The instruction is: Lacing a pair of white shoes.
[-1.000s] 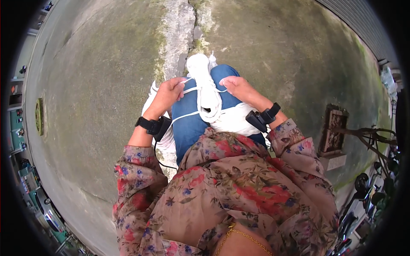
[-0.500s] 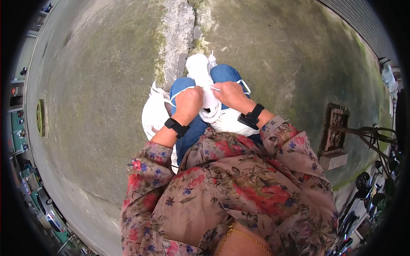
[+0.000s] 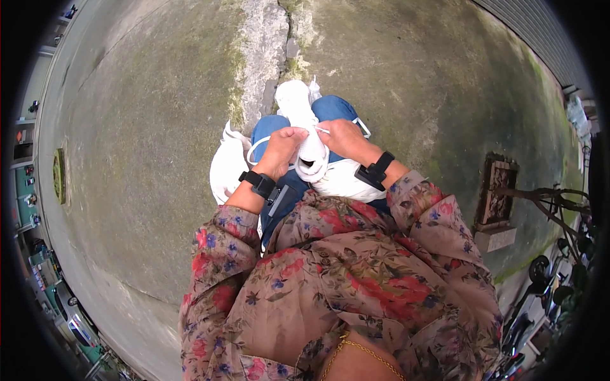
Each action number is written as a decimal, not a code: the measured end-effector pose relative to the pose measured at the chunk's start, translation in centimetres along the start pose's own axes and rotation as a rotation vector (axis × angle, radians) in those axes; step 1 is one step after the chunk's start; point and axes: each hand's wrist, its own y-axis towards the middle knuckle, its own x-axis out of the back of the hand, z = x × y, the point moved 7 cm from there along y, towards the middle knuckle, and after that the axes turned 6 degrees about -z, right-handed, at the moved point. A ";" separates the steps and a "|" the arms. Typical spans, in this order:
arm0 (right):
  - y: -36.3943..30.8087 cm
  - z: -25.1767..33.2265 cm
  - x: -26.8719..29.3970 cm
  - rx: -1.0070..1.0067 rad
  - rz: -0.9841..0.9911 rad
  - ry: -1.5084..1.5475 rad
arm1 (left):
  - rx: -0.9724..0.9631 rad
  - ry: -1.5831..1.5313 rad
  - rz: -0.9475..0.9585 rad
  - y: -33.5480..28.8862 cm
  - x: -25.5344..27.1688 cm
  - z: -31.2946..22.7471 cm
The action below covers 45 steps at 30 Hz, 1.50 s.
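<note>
A white shoe (image 3: 295, 101) rests on my lap between my blue-trousered knees, its toe pointing away and its opening toward me. My left hand (image 3: 283, 149) is closed in a pinch at the left side of the lacing. From it a white shoelace (image 3: 250, 152) bows out in a loop over my left knee. The fingers of my right hand (image 3: 344, 138) pinch a short length of lace at the shoe's right side. More lace hangs in a loop beyond that hand, over the right knee. Both wrists wear black straps with small devices.
White bag-like material (image 3: 227, 168) lies beside my left leg, and more white material (image 3: 349, 183) is under my right forearm. Mossy concrete (image 3: 159, 127) with a cracked strip surrounds me. To the right stands a brick-edged planter (image 3: 499, 197) with a thin trunk.
My left hand has turned, so its thumb and fingertips now show pinching above the shoe. The lace loop on the left has swung lower. My right hand has barely shifted.
</note>
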 end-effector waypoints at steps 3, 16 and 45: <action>0.0 0.1 0.0 -0.010 0.018 0.042 | -0.349 0.202 -0.121 0.8 0.3 -0.2; -0.1 0.1 0.1 0.048 -0.009 0.090 | -0.724 1.010 -0.273 -2.1 -1.8 -3.4; 1.2 4.1 9.9 -0.170 0.242 1.321 | -0.801 1.263 -0.032 -1.0 -4.1 -7.4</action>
